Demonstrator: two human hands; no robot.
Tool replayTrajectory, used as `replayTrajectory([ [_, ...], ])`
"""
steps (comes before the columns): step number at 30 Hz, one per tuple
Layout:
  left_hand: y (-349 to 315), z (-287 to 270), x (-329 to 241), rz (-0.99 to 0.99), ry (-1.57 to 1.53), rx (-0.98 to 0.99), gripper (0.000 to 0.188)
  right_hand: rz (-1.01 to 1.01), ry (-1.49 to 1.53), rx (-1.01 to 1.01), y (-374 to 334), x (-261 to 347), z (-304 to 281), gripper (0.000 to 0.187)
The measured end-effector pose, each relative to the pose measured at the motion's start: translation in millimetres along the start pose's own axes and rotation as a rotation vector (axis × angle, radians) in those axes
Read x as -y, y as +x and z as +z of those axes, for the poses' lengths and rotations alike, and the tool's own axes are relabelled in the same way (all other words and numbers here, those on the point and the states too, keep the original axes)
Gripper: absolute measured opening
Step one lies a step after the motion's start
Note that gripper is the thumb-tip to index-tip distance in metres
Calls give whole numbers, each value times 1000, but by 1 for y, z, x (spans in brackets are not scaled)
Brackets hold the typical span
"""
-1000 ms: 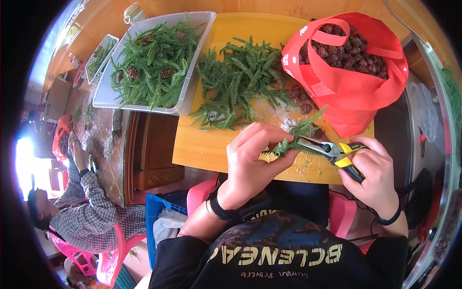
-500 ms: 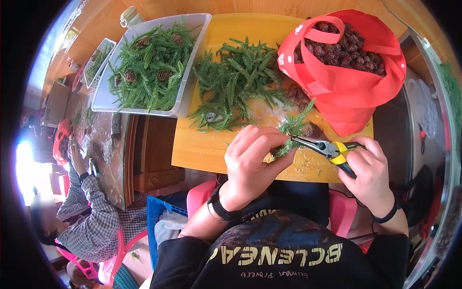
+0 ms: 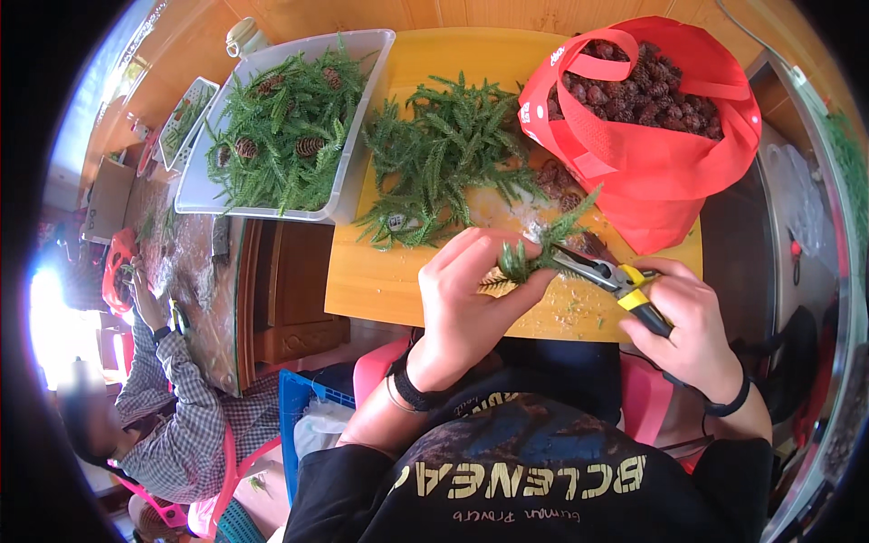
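Observation:
Between the thumb and fingers of my left hand is a green artificial pine sprig, its needled tip pointing up and right. My right hand is closed round the yellow-and-black handles of a pair of pliers. The jaws of the pliers reach left to the sprig's stem, close to my left fingertips. Whether they grip the stem I cannot tell. Just beyond my hands, a heap of loose green sprigs lies on the yellow table. A few brown pine cones rest beside the heap.
A translucent bin of sprigs and pine cones stands at the far left. A red bag full of dark cones occupies the far right. Blue crate below left. Another person works at a separate table on the left.
My left hand has turned a little, and the sprig sits slightly higher and further right. The pliers have shifted slightly against it, and my right hand's grip on the handles has changed.

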State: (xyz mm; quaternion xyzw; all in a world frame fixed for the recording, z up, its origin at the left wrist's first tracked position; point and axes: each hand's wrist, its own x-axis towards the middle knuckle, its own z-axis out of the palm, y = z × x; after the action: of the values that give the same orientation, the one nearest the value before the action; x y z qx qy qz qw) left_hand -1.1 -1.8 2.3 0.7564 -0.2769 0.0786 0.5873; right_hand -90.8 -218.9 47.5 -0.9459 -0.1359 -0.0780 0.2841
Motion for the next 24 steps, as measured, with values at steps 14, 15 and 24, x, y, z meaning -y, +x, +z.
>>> replayTrajectory([
  [14, 5, 2, 13, -594, -1064, 111, 18, 269, 518, -73, 9, -3, 1, 46],
  [15, 3, 2, 15, -593, -1063, 111, 18, 267, 519, -74, 12, -3, 6, 46],
  [24, -1, 9, 22, -601, -1074, 59, 19, 66, 405, -198, 43, 4, 39, 43],
])
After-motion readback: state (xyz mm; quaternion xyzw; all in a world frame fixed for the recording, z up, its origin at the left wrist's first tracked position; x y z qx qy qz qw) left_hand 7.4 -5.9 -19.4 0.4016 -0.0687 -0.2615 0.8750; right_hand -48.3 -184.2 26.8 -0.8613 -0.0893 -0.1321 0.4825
